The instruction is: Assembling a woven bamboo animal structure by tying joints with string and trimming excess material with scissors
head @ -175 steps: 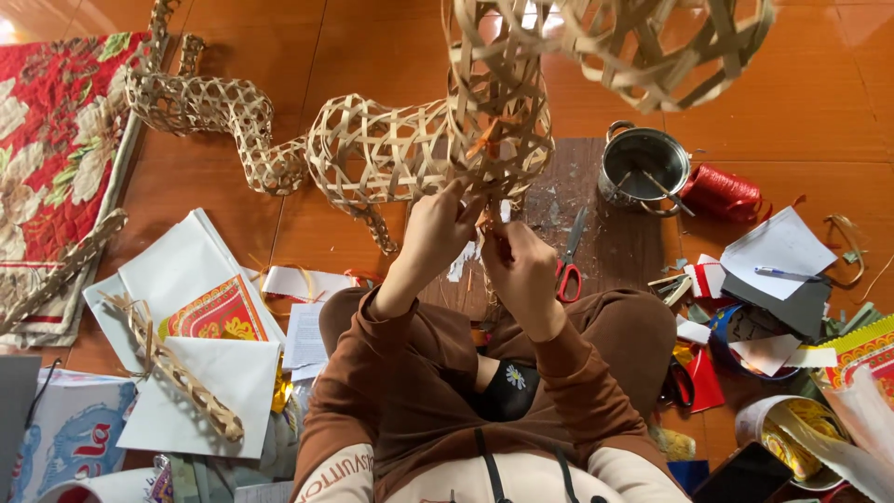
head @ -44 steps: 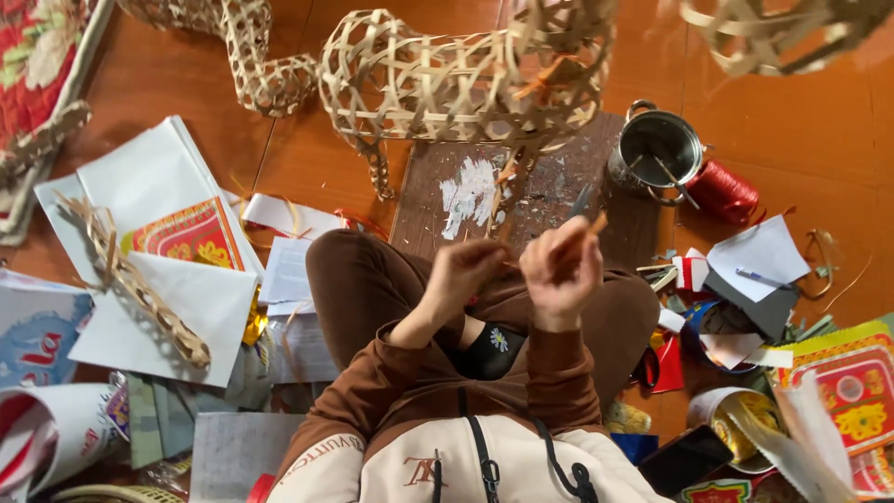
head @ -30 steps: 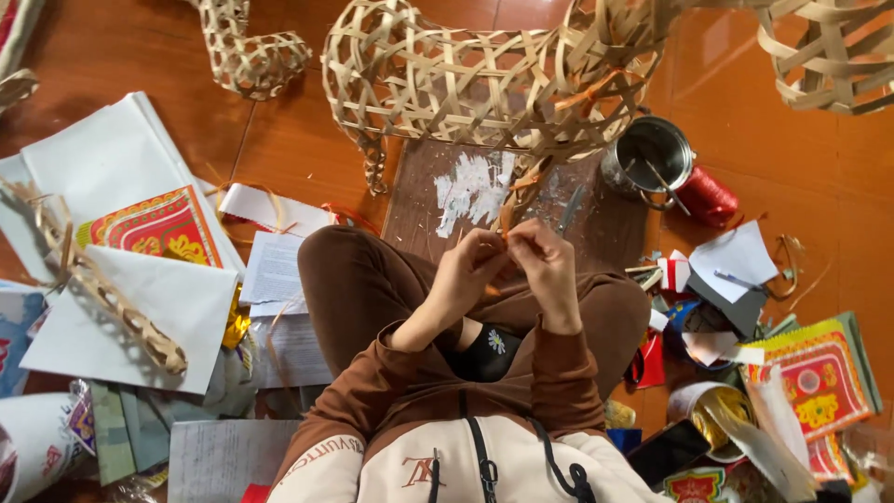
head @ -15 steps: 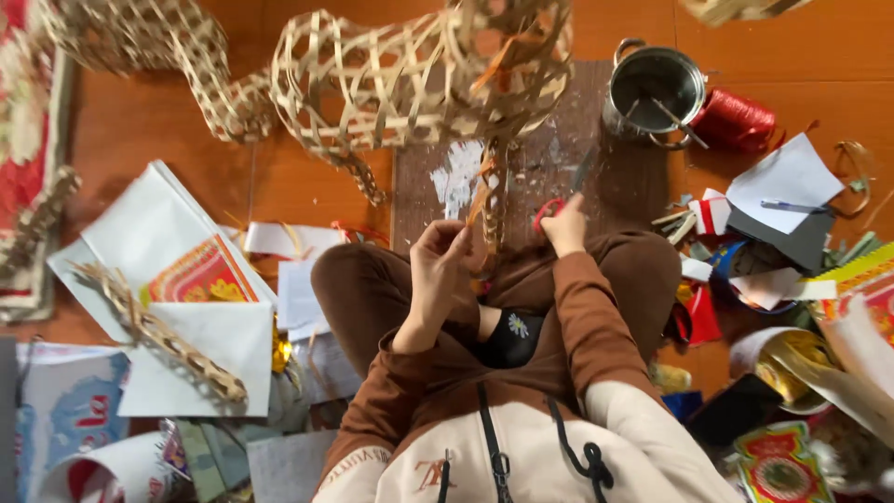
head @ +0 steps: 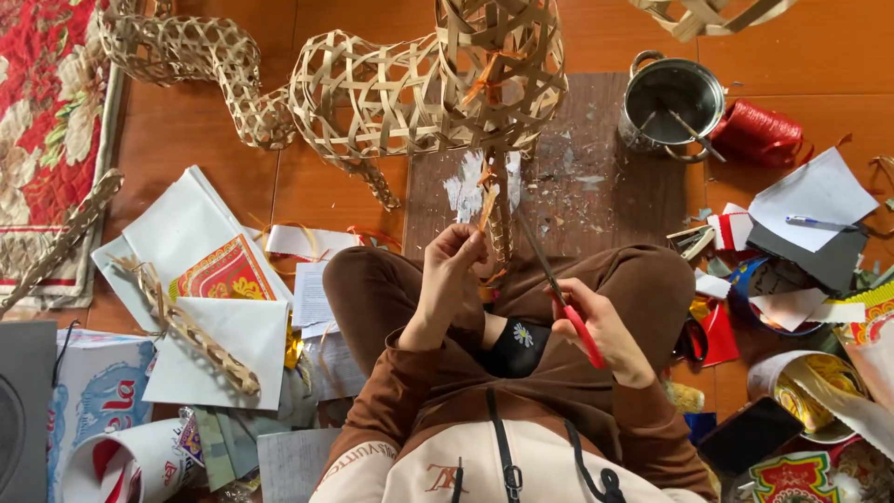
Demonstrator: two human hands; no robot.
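From my remote seat: the left hand [head: 447, 279] has thumb and fingertips pinched on the lower end of a thin bamboo strip [head: 487, 200] that hangs from the woven bamboo frame [head: 419, 88] standing on the floor ahead of the crossed legs. The right hand [head: 601, 326] is curled around the red handles of a pair of scissors [head: 559, 293], fingers closed through the loops; the dark blades point up toward the strip, but I cannot tell whether they are parted or closed. Strip sits between the knees, over the dark wooden board [head: 568, 177] speckled with paper scraps. Risks as I judge them: blade tips are near the pinching fingers, so a misaimed cut could nick them; a pull on the strip could tip the light frame or loosen its weave; a cut placed too high would leave a stub too short to tie. The steel pot [head: 672, 98] with sticks inside stands just beside the frame and the red twine spool [head: 756, 135], so a tipping frame could knock it. Loose paper sheets [head: 209, 279] at left could slide underfoot.
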